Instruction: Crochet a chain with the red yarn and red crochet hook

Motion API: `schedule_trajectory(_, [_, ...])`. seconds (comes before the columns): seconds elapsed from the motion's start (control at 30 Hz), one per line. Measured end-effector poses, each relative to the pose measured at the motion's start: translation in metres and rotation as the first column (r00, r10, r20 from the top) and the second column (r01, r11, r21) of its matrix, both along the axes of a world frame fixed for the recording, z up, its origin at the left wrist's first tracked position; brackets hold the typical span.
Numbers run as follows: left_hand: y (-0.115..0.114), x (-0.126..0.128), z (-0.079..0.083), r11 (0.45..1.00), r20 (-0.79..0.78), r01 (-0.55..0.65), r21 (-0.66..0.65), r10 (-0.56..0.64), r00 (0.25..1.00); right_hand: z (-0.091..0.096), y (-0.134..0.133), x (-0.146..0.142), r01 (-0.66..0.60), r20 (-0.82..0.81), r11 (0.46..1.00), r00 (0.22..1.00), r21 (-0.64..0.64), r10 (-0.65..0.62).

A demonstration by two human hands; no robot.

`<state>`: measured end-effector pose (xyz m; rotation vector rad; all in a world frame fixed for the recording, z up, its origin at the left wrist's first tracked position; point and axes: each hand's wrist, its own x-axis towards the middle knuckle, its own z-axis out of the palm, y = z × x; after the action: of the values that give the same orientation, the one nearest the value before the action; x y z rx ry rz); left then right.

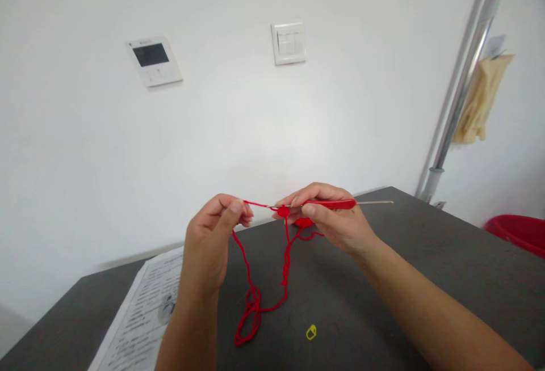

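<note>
My right hand (pixel 336 212) grips a crochet hook (pixel 334 205) by its red handle, its metal shaft pointing left. A small red crocheted piece (pixel 283 211) sits at the hook's left end, close to my right fingertips. Between thumb and fingers, my left hand (pixel 219 226) pinches red yarn (pixel 255 205), which runs taut across to the hook. From both hands the yarn hangs down to a loose tangle (pixel 249 317) on the dark table. Another red bit (pixel 304 222) shows behind my right hand, partly hidden.
Printed sheets (pixel 140 308) lie on the table (pixel 366 308) at left, partly under my left forearm. A yellow stitch marker (pixel 311 332) lies near the front. Beyond the right edge are a red basin (pixel 517 235) and a metal pole (pixel 464 93). A white wall stands behind.
</note>
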<state>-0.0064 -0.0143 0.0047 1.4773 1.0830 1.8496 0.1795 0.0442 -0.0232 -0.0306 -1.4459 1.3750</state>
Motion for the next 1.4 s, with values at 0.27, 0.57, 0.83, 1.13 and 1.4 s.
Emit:
schedule_trajectory(0.27, [0.039, -0.056, -0.02, 0.775, -0.589, -0.54, -0.329, 0.278, 0.759, 0.003, 0.015, 0.013, -0.062, 0.105, 0.996, 0.992, -0.065, 0.069])
schedule_trajectory(0.57, [0.032, -0.013, -0.021, 0.987, -0.114, -0.093, -0.131, 0.078, 0.99, -0.001, 0.015, 0.008, -0.099, 0.113, 0.992, 0.988, -0.082, 0.108])
schedule_trajectory(0.83, [0.005, 0.021, -0.004, 0.822, 0.598, 0.569, -0.02, -0.446, 0.666, -0.001, 0.011, 0.004, 0.002, 0.092, 0.998, 0.996, -0.06, 0.003])
schedule_trajectory(1.13, [-0.03, 0.021, 0.005, 0.855, 0.344, 0.339, 0.393, -0.479, 0.808, 0.001, 0.001, 0.004, 0.121, 0.104, 0.991, 0.987, 0.051, -0.125])
schedule_trajectory(1.4, [-0.019, 0.012, -0.011, 0.694, -0.232, -0.087, 0.715, 0.353, 0.906, 0.0, -0.009, 0.003, 0.307, 0.118, 0.748, 0.883, 0.588, -0.455])
